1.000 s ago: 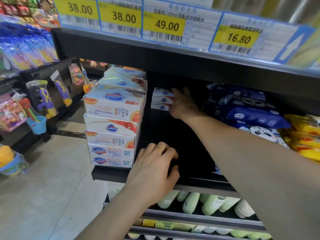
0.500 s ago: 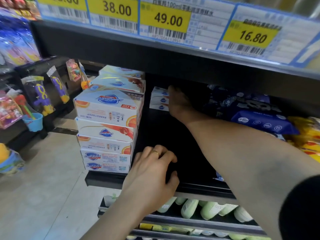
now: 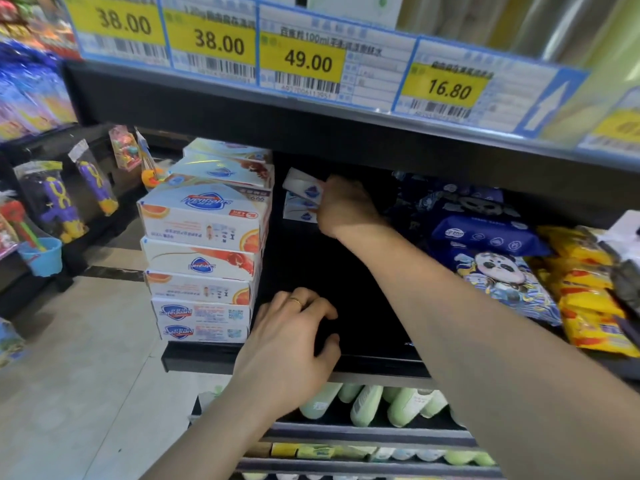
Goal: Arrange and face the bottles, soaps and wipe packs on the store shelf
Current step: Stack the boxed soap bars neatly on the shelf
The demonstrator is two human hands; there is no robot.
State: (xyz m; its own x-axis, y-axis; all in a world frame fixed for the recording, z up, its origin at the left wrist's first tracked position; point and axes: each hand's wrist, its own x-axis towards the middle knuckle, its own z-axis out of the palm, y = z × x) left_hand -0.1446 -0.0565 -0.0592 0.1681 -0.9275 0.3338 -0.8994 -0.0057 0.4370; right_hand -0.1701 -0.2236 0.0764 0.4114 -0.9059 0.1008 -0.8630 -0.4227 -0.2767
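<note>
Since the earlier frame, the top small white soap box with a blue logo (image 3: 304, 187) has tilted up off its little pile (image 3: 300, 209) at the far back of the black store shelf (image 3: 346, 271), pinched in the right hand (image 3: 346, 206) grip. The left hand (image 3: 294, 337) rests at the near shelf edge, fingers curled over it. A tall stack of white and orange cardboard soap boxes (image 3: 204, 258) stands left; dark blue plastic wipe packs (image 3: 488, 233) lie right.
</note>
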